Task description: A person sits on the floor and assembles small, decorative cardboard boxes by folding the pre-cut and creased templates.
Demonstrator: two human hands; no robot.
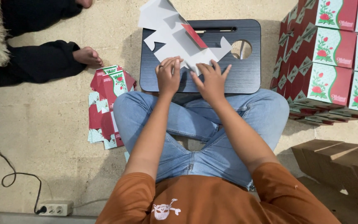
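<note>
On the dark lap desk, both hands press a flat white carton blank. The left hand lies fingers together; the right hand is spread. Flat cartons lie on the floor.

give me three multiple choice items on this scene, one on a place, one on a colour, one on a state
1. Where does the pile of flat unfolded cartons lie?
A. on the floor by the person's left knee
B. on the lap table
C. on top of the stacked boxes

2. What colour is the lap table?
A. white
B. dark grey-black
C. red

3. How is the white carton blank under the hands?
A. fully closed box
B. torn in two
C. partly folded, flaps raised

Answers:
1. A, the pile lies on the floor beside the left knee.
2. B, its bare top shows dark grey-black.
3. C, the left hand and right hand press its near edge while its flaps stand up.
</note>
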